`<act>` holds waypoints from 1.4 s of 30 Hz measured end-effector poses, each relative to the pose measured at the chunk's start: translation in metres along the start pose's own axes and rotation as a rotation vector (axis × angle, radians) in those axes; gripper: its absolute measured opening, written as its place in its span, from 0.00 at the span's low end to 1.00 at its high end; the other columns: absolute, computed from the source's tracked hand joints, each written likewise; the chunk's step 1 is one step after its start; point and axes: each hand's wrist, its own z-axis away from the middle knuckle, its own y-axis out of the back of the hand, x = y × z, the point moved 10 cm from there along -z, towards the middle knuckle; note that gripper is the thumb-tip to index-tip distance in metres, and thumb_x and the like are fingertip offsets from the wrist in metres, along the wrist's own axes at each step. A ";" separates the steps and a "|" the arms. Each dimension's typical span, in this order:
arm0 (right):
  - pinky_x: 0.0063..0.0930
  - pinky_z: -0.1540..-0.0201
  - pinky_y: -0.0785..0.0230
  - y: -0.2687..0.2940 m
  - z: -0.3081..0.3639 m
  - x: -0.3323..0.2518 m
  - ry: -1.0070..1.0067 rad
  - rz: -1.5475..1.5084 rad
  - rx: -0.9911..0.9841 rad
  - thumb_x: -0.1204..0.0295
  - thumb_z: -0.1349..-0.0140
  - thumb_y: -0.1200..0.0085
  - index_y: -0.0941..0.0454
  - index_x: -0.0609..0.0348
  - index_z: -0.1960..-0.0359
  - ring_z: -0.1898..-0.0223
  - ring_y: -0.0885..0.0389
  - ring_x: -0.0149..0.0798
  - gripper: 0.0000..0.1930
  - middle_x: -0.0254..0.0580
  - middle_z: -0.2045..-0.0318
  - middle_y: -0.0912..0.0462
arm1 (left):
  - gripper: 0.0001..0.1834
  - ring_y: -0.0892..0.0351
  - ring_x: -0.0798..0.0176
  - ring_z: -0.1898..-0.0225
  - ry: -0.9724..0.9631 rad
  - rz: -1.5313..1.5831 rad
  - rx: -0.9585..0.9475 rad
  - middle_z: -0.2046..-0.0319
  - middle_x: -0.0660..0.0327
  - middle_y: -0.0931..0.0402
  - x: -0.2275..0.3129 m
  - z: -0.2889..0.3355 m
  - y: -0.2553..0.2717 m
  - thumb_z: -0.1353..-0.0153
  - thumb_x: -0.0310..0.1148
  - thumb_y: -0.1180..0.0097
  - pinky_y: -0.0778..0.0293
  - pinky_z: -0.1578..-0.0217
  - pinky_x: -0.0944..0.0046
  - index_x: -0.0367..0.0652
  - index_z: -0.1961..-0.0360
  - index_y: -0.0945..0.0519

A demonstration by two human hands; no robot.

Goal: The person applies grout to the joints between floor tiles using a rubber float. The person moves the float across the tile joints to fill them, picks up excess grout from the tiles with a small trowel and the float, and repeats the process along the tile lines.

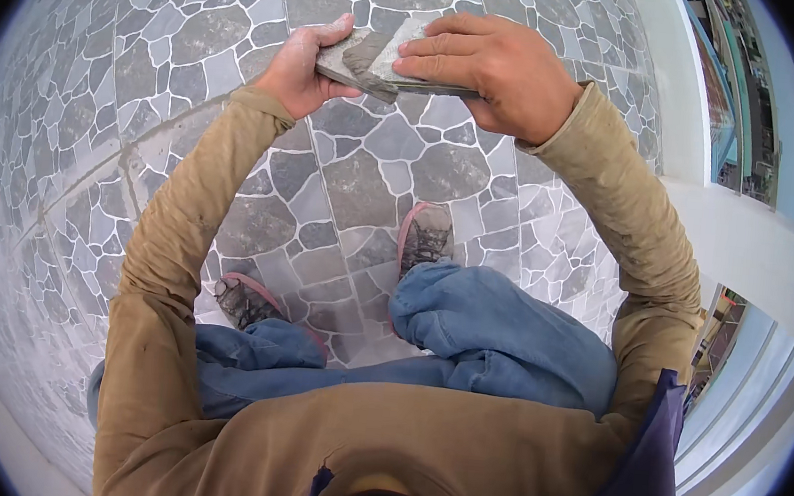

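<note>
My left hand grips the left end of a flat grey piece, its thumb on top and fingers below. Wet grey mortar is smeared across the middle of this piece. My right hand is closed on a second flat piece, pale and dusty on top, its fingers laid over the surface. The two pieces meet or overlap between my hands, above the tiled floor. Both look like narrow strips of tile; my right palm hides part of the second one.
Stone-patterned tiles with white joints cover the floor. My two shoes stand below my hands. A white ledge or frame runs along the right, with openings onto a lower area. A straight seam crosses the tiles at left.
</note>
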 end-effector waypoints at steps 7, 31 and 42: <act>0.30 0.55 0.23 -0.007 0.101 0.140 -0.606 -0.623 -0.161 0.82 0.44 0.40 0.17 0.50 0.47 0.59 0.16 0.36 0.22 0.38 0.54 0.14 | 0.22 0.12 0.54 0.68 -0.131 -0.021 -0.129 0.58 0.47 0.17 0.064 -0.038 -0.001 0.25 0.43 0.58 0.11 0.74 0.64 0.30 0.50 0.26; 0.46 0.44 0.26 -0.196 0.224 0.274 -1.092 0.076 -0.248 0.71 0.43 0.48 0.23 0.50 0.45 0.43 0.26 0.51 0.21 0.40 0.45 0.20 | 0.28 0.23 0.44 0.45 -0.525 -0.077 0.336 0.38 0.36 0.35 0.151 0.274 0.105 0.27 0.24 0.67 0.14 0.53 0.52 0.47 0.26 0.48; 0.43 0.43 0.27 -0.215 0.167 0.215 -0.909 -0.053 -0.250 0.73 0.47 0.46 0.27 0.45 0.39 0.43 0.26 0.49 0.30 0.38 0.44 0.20 | 0.27 0.21 0.49 0.45 -0.548 -0.204 0.380 0.36 0.45 0.35 0.156 0.252 0.114 0.26 0.26 0.68 0.15 0.53 0.54 0.41 0.27 0.46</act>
